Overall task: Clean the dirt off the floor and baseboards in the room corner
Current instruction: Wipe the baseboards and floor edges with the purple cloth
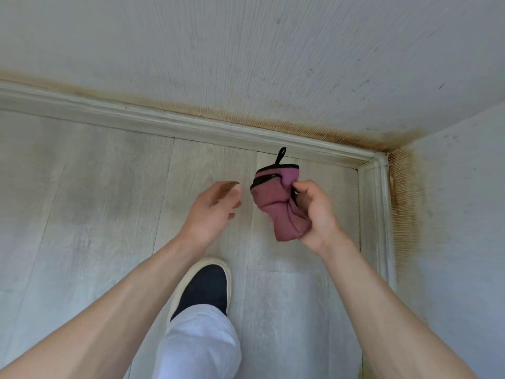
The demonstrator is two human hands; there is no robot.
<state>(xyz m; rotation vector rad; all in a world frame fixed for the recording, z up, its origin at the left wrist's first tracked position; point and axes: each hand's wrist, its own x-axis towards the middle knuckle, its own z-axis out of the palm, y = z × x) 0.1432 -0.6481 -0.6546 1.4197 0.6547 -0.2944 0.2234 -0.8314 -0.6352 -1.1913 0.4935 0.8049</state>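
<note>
Grip first: from the head view, the right hand point(314, 212) holds a crumpled purple cloth point(276, 203) with black edging and a small black loop, its fingers and thumb curled round the cloth's right side, held in the air above the floor point(82, 187) just short of the room corner. Left hand point(213, 206) hangs beside the cloth, not touching it, fingers relaxed and spread and holding nothing, somewhat blurred. As for progress, I judge the cleaning hardly begun, if at all: a brown-orange band of grime point(246, 116) runs along the wall just above the far baseboard point(164, 119), thickens in the corner, and goes on down the right-hand wall beside the right baseboard point(374, 214); none of it looks wiped. The pale plank floor shows dull grey smudges at the left, and both baseboards look dingy along their grooves. The cloth is not yet down on any surface, so the floor, both baseboards and the stained strip above them all appear left to do. Around this, the wall point(300, 50) at the far side carries a few small dark flecks. Near the bottom middle, a dark shoe point(205, 288) with a pale sole and a white trouser leg point(196, 343) stand on the planks. Nothing lies between the cloth and the corner.
</note>
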